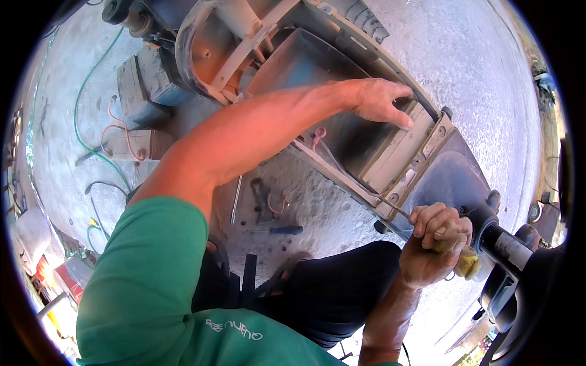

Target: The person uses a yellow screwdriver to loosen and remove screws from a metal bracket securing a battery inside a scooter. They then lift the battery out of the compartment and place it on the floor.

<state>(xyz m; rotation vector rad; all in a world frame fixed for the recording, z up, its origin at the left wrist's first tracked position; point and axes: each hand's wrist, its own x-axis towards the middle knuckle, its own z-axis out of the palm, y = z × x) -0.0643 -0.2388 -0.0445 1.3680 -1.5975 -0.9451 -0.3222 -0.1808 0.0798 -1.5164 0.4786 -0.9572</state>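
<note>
A long dusty frame with an open, box-like compartment (293,67) lies across the floor in front of me, perhaps part of a scooter. My left hand (381,102) reaches over it, with thumb and forefinger around the far end of a beige block (390,149) at the compartment's right end. My right hand (436,238) is closed on the yellow handle of a screwdriver (469,263). Its thin shaft points up and left, with the tip at the frame's near corner beside a screwed-down crosspiece (421,158). Whether the tip sits in a screw is too small to tell.
On the floor between my feet and the frame lie a dark-handled screwdriver (287,230), a long metal rod (236,201) and dark pliers (261,195). Pale blocks (143,145) with wires and a green cable (76,116) are at left. A black tube (510,247) rises at right.
</note>
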